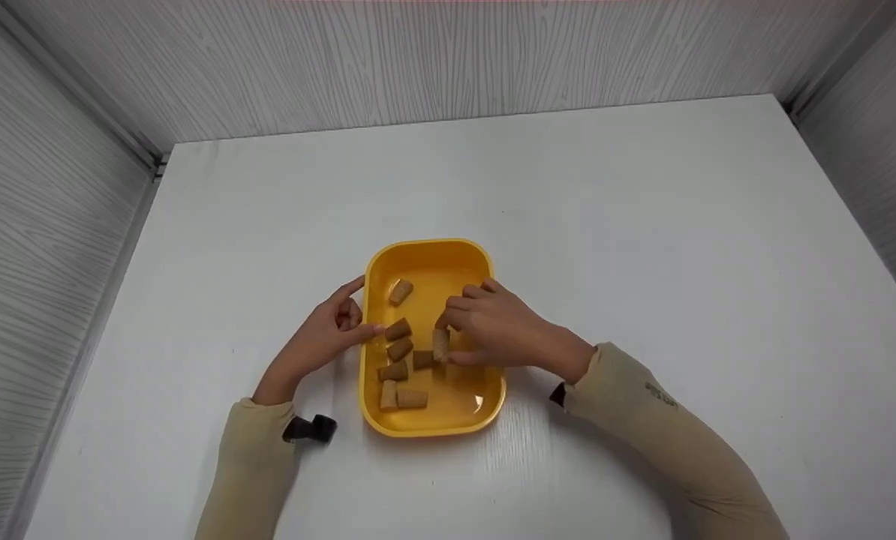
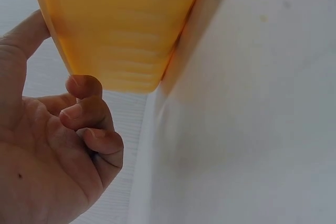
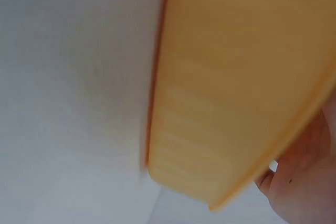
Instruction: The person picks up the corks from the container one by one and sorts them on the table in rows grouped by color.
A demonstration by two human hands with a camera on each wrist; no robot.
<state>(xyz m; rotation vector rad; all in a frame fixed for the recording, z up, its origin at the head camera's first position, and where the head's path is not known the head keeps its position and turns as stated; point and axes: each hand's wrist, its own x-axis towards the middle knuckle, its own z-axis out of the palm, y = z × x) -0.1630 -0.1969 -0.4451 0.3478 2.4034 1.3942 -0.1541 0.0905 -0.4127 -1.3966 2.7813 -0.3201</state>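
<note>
Yellow plastic tray [image 1: 429, 259]: rounded oblong, flat on the white tabletop [image 1: 681, 225], seven loose, tapered brown corks [image 1: 412, 399] inside.
Left hand [image 1: 324, 334]: thumb over the left rim, fingers outside, holding the tray.
Right hand [image 1: 500, 322]: thumb and fingertip pinching one speckled tan cork cylinder [image 1: 440, 345] within the tray; whether it touches the floor, I cannot tell.
Cork step: apparently handling them singly.
Next cork move: likely needs a firm pinch and braced tray.

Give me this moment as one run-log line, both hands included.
Left hand: holds yellow tray at rim | Right hand: pinches cork inside tray | Other corks: lying in tray
</note>
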